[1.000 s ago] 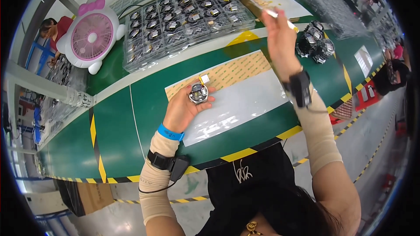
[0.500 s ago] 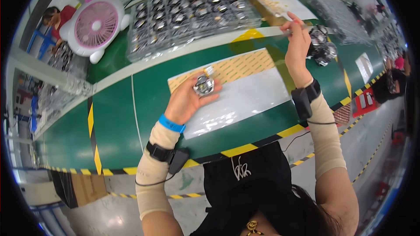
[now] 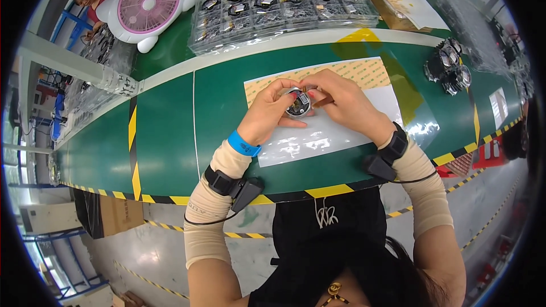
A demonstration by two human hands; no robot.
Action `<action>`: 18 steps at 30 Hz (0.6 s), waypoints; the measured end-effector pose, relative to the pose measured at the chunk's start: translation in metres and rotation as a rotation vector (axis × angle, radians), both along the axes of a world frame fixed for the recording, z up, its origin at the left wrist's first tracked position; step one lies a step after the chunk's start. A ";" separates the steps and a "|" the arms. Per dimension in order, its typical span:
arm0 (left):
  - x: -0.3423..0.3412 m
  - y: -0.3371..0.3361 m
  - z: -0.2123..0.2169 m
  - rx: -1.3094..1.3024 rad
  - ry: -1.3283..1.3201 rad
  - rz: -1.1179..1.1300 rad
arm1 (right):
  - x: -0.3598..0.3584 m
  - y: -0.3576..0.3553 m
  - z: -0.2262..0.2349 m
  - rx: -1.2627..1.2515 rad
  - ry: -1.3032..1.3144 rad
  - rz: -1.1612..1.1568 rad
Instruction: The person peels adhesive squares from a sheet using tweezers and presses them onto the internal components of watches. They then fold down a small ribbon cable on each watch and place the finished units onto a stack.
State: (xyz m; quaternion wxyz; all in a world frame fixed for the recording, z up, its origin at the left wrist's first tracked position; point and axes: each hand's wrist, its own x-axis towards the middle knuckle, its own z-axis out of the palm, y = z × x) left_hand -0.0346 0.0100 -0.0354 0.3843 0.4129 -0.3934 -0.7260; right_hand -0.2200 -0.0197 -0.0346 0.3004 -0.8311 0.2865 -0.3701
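My left hand [image 3: 263, 112] grips a small round electronic module [image 3: 298, 106] with a silver rim and exposed parts inside, its thumb lying over the edge. At the module's upper right edge, the fingers of my right hand [image 3: 348, 105] are pinched together; what lies between them is hidden. Both hands are above a glossy white sheet [image 3: 307, 142] on the green bench. Along the sheet's far side runs a tan strip [image 3: 367, 72] with a printed pattern.
Clear trays [image 3: 278, 5] of similar round modules stand at the back, beside a pink and white fan [image 3: 149, 4]. A cluster of modules [image 3: 448, 67] sits at the right. Behind it is a cardboard box [image 3: 392, 0]. Striped tape [image 3: 330, 191] marks the bench's near edge.
My right hand has come left and down from near the module cluster to the module in my left hand. The view has shifted, and my left thumb now lies over the module.
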 end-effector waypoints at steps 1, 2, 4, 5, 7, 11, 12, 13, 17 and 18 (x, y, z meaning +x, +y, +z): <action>-0.001 -0.001 -0.001 0.004 -0.002 0.003 | -0.001 0.000 -0.001 -0.060 0.023 0.016; -0.001 -0.002 -0.001 0.004 -0.006 0.025 | -0.001 -0.001 -0.003 -0.120 0.045 0.032; -0.002 -0.003 -0.002 0.004 -0.013 0.067 | -0.002 -0.001 0.001 -0.191 0.075 0.026; -0.002 -0.003 -0.002 0.008 -0.017 0.068 | -0.003 -0.001 0.004 -0.266 0.108 0.016; -0.004 0.000 0.000 0.016 -0.029 0.030 | -0.005 -0.001 0.005 -0.339 0.139 0.004; -0.003 -0.002 0.000 0.009 -0.070 0.062 | -0.009 -0.001 0.003 -0.518 0.220 -0.029; -0.004 -0.003 -0.001 0.002 -0.085 0.089 | -0.009 -0.001 0.002 -0.542 0.232 -0.047; -0.004 -0.003 0.000 0.002 -0.086 0.090 | -0.008 0.000 0.001 -0.566 0.245 -0.066; -0.008 -0.001 0.003 0.078 0.075 0.203 | 0.001 0.004 -0.002 -0.651 0.192 -0.132; -0.007 0.000 0.002 0.058 0.102 0.226 | 0.004 0.005 -0.002 -0.680 0.159 -0.156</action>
